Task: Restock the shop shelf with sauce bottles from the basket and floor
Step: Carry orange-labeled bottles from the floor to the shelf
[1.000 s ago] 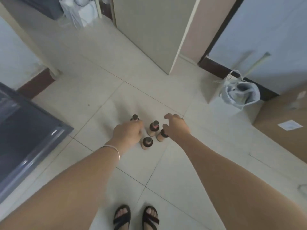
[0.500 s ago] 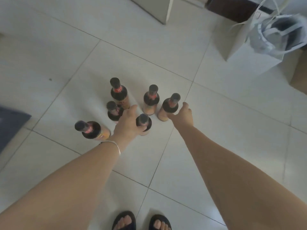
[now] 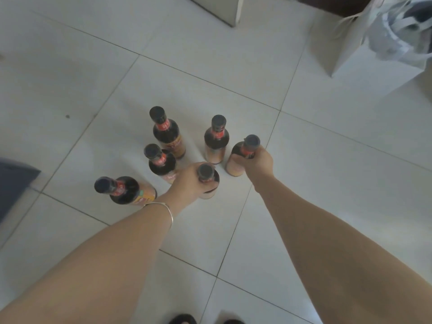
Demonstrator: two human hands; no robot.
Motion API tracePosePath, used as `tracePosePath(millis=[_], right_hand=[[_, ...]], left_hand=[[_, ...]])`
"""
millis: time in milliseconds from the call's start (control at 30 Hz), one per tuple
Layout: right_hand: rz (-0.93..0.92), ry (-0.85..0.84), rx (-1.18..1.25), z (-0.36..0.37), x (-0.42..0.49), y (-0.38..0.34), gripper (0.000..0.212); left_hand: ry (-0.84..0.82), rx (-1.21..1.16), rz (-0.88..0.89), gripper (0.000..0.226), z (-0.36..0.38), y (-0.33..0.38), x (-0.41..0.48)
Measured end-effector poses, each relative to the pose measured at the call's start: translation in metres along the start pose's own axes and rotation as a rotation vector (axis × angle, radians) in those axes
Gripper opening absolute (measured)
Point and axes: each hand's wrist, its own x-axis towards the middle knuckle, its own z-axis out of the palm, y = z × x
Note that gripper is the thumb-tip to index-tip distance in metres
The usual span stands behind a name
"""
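Observation:
Several dark sauce bottles with black caps and orange labels stand on the pale tiled floor. My left hand (image 3: 190, 181) is wrapped around the neck of the nearest bottle (image 3: 205, 172). My right hand (image 3: 257, 160) grips the neck of the rightmost bottle (image 3: 236, 167). Others stand free: one at the back (image 3: 167, 134), one in the middle right (image 3: 216, 141), one in the middle left (image 3: 160, 162), and one leaning in view at the far left (image 3: 126, 190). No shelf or basket shows.
A white paper bag (image 3: 346, 43) stuffed with plastic stands at the upper right. The corner of a pale cabinet (image 3: 224, 10) is at the top. A dark grey edge (image 3: 14, 181) shows at the left. My sandalled feet are at the bottom edge.
The view dropped closer to the bottles. My left hand closed on the nearest bottle's neck, and my right hand moved from beside the rightmost bottle to gripping its neck.

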Motion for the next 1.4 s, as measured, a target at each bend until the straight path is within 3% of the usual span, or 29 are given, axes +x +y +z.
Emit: tracePosePath(millis=[233,500,600,867,1100,1300,1400], right_hand=[[0.041,-0.055,-0.038,-0.043,-0.072,-0.035,0.028],[-0.054,-0.205,-0.127,-0.094,-0.161,-0.17,0.021],[-0.142,-0.262,-0.123,-0.106,-0.192,-0.238,0.021],[-0.447,-0.366,-0.22,-0.119,-0.286,-0.42,0.02],[-0.693,-0.48,-0.241,-0.078,-0.392,-0.551,0.018],[-0.828,-0.606,-0.261,-0.006,-0.476,-0.62,0.022],[-0.887,-0.659,-0.277,0.032,-0.516,-0.654,0.024]], left_hand=[[-0.039,0.082,-0.046,0.031,-0.027,0.055,-0.061],[-0.003,0.127,-0.1,0.033,-0.125,0.165,-0.146],[0.064,0.079,-0.086,0.019,-0.173,0.208,-0.176],[0.352,-0.016,-0.069,0.031,-0.323,0.306,-0.283],[0.587,-0.041,-0.106,0.036,-0.452,0.342,-0.392],[0.747,-0.02,-0.169,0.017,-0.539,0.32,-0.473],[0.824,-0.047,-0.188,0.018,-0.584,0.306,-0.512]])
